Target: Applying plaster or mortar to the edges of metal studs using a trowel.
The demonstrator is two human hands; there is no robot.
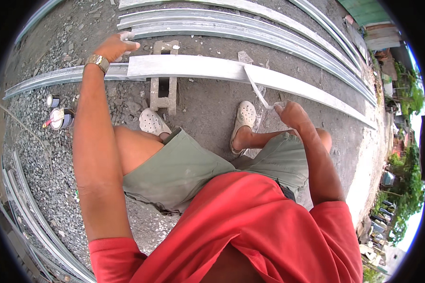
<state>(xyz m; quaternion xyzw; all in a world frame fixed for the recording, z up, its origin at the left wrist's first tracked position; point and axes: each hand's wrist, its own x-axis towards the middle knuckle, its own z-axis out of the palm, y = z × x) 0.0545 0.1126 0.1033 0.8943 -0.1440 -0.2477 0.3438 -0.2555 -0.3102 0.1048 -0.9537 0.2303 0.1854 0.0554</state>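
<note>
A long white metal bar (189,67) lies crosswise before me, its left part over a grey concrete hollow block (154,96). My left hand (115,47), with a watch at the wrist, hovers by the bar's left end, its fingers apart and whitish at the tips. Nothing shows in it. On the near side of the bar my right hand (293,114) is closed on one end of a thin white strip (256,87). The strip slants up from those fingers to the bar's face and looks like tape or film; I cannot tell its material.
Several grey metal channels (250,29) lie beyond the bar. Another channel (66,78) extends left from the bar's end. On the gravel stand an open paint can (61,123) with a red-handled brush and a smaller can (53,100). More metal lengths (38,214) lie at lower left.
</note>
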